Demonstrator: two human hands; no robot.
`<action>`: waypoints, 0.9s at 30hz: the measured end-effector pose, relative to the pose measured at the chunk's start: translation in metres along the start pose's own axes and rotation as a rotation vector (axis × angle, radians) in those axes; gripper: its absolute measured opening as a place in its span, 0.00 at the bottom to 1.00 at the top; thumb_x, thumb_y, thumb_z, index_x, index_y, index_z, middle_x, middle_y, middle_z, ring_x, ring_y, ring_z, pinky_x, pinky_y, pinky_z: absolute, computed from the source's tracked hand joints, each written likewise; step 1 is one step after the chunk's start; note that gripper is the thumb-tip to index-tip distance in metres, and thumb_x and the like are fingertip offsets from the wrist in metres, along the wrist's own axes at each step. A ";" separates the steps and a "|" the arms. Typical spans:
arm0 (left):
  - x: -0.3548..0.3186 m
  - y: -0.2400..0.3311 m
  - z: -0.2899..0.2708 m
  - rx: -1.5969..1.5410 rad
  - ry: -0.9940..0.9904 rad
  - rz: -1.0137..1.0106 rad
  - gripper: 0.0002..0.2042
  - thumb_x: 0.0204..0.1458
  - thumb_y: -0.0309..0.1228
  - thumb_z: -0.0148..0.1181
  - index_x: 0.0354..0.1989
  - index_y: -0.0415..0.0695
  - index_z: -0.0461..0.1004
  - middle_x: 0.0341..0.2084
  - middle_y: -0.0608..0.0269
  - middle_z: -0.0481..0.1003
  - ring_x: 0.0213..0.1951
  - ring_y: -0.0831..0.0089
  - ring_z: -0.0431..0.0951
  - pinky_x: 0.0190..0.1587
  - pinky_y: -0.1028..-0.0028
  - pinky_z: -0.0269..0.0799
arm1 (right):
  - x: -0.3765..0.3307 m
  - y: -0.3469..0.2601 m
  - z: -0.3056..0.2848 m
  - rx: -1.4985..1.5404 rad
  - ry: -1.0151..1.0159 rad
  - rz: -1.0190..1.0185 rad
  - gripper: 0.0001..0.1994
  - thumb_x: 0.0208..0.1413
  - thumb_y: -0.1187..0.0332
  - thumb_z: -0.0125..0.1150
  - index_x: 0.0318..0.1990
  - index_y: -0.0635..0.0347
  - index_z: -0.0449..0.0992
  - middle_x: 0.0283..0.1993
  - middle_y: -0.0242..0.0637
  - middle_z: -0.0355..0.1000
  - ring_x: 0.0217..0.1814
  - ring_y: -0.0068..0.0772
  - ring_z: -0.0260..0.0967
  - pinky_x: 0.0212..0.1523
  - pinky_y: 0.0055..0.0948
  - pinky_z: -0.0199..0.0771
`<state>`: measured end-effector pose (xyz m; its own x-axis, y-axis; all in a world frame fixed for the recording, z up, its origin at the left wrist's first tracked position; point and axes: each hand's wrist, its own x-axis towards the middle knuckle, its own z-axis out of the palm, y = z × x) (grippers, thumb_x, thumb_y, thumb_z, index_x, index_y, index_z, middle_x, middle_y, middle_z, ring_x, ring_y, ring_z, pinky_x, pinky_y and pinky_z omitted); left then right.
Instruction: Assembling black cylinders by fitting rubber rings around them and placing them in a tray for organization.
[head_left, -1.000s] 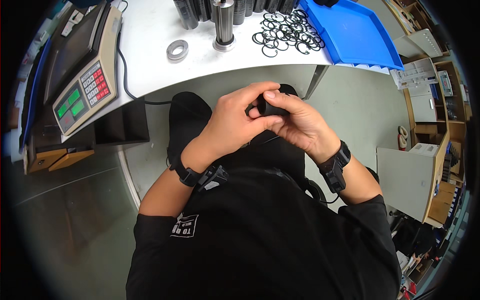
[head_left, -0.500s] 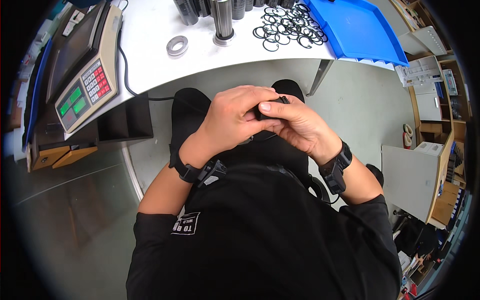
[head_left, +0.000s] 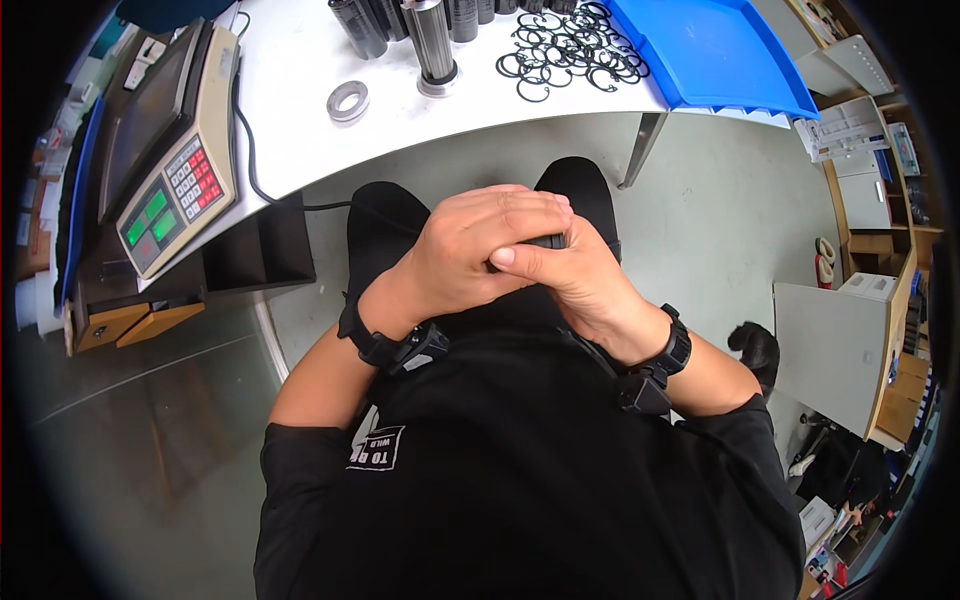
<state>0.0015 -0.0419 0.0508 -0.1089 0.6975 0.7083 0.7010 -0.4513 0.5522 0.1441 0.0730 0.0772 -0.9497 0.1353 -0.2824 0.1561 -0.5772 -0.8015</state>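
Note:
Above my lap, in front of the table edge, both hands close around a black part (head_left: 545, 241). Only a dark sliver of it shows between the fingers, so its full shape is hidden. My left hand (head_left: 470, 240) lies over the top with its fingers bent across. From the other side my right hand (head_left: 590, 275) grips it, thumb across the front and fingers mostly out of sight. Beyond them on the white table stand a ribbed metal cylinder (head_left: 430, 45) and a flat grey ring (head_left: 348, 101). Black retaining rings (head_left: 575, 55) lie in a loose pile to the right.
A counting scale (head_left: 175, 190) occupies the table's left end, its cable (head_left: 250, 165) hanging over the edge. Several black cylinders (head_left: 360, 30) line the back. A blue tray (head_left: 715, 60) sits at the right, slightly overhanging. Below it stands a table leg (head_left: 642, 150).
The right wrist has turned and dropped a little, and its thumb has shifted left. My left fingers now reach farther over the black part, covering more of it.

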 end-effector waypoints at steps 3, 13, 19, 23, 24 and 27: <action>-0.004 -0.001 0.002 0.001 -0.003 0.017 0.22 0.46 0.26 0.77 0.53 0.39 0.81 0.48 0.53 0.86 0.51 0.53 0.87 0.55 0.59 0.83 | -0.003 0.001 0.000 0.011 -0.006 -0.013 0.22 0.58 0.69 0.77 0.58 0.63 0.77 0.55 0.33 0.78 0.60 0.26 0.75 0.63 0.30 0.73; -0.002 0.006 -0.001 0.083 0.023 0.059 0.19 0.48 0.27 0.75 0.50 0.38 0.82 0.47 0.51 0.86 0.49 0.54 0.88 0.53 0.59 0.85 | -0.004 -0.007 -0.004 -0.023 -0.079 0.076 0.25 0.57 0.71 0.78 0.60 0.63 0.76 0.56 0.34 0.77 0.62 0.27 0.74 0.66 0.32 0.72; -0.004 0.013 0.000 0.048 0.031 -0.039 0.19 0.49 0.27 0.75 0.50 0.37 0.82 0.47 0.51 0.86 0.49 0.53 0.88 0.53 0.59 0.85 | -0.004 -0.010 0.000 -0.005 -0.073 0.081 0.23 0.58 0.72 0.78 0.60 0.63 0.77 0.56 0.34 0.77 0.62 0.27 0.74 0.65 0.32 0.73; -0.004 0.010 -0.001 0.076 0.029 -0.002 0.19 0.49 0.27 0.75 0.50 0.37 0.81 0.46 0.52 0.86 0.48 0.53 0.88 0.53 0.60 0.85 | -0.004 -0.008 0.001 0.004 -0.070 0.079 0.23 0.58 0.72 0.78 0.59 0.63 0.77 0.56 0.34 0.77 0.61 0.27 0.75 0.65 0.31 0.73; -0.004 0.009 -0.001 0.093 0.025 0.033 0.18 0.49 0.27 0.75 0.49 0.37 0.81 0.46 0.52 0.86 0.48 0.53 0.88 0.52 0.60 0.85 | -0.005 -0.008 0.001 0.011 -0.073 0.083 0.23 0.58 0.72 0.77 0.59 0.63 0.77 0.56 0.34 0.77 0.61 0.27 0.75 0.64 0.31 0.74; -0.006 0.007 0.000 0.093 0.038 0.046 0.17 0.50 0.27 0.74 0.48 0.37 0.81 0.45 0.52 0.86 0.48 0.52 0.88 0.52 0.59 0.85 | -0.006 -0.006 0.001 0.025 -0.080 0.093 0.23 0.58 0.72 0.77 0.60 0.63 0.77 0.56 0.34 0.77 0.61 0.26 0.75 0.63 0.29 0.74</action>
<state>0.0076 -0.0493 0.0503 -0.1006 0.6550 0.7489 0.7681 -0.4273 0.4769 0.1484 0.0753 0.0844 -0.9503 0.0164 -0.3109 0.2383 -0.6044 -0.7602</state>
